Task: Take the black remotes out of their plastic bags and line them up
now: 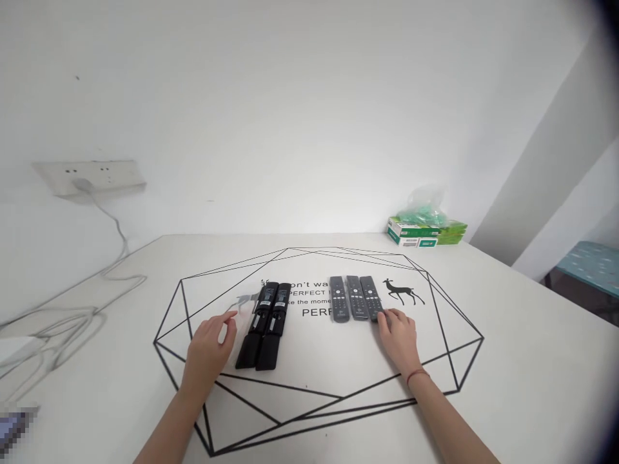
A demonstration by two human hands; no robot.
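Observation:
My left hand (210,348) hovers over or rests on the tabletop at the left, thumb and forefinger curved with a gap between them and nothing seen in them. Just right of it, two black remote controls (283,296) lie back up, side by side, with labels and open battery compartments showing. Smooth black pieces (267,352) make up their near ends; whether these are loose covers I cannot tell. Further right, three remote controls (355,298) lie button side up in a row. The fingers of my right hand (399,335) close on the near end of the rightmost remote control (370,295).
Clear plastic film (242,316) lies beside the left remotes. Green and white boxes (413,232) with a plastic bag (424,206) on top stand at the back right. Cables (87,316) run along the left from a wall socket (91,177). A printed white tabletop (314,361) lies underneath.

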